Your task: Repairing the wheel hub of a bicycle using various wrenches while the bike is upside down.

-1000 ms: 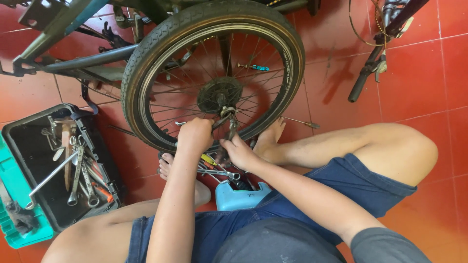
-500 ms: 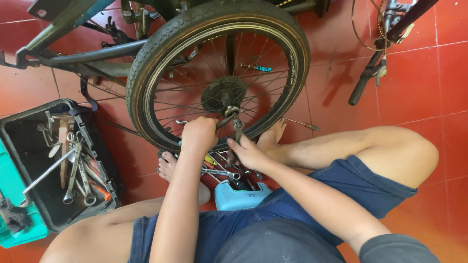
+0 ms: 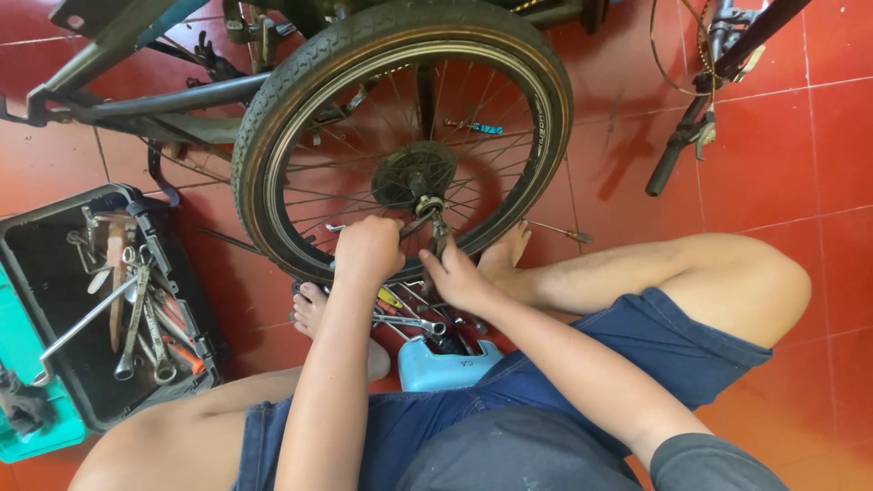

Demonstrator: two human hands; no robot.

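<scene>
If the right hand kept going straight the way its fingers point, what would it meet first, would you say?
Most likely the wheel's hub at the axle: the right hand points up along a tool toward it. Depth is hard to judge, so spokes could come first.

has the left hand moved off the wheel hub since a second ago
No. The left hand stays closed on a tool just below the hub, as before; only the camera view shifted.

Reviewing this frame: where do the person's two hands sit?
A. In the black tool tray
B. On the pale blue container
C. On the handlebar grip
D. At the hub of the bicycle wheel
D: the left hand and right hand meet just below the wheel hub, each on a tool at the axle.
</scene>
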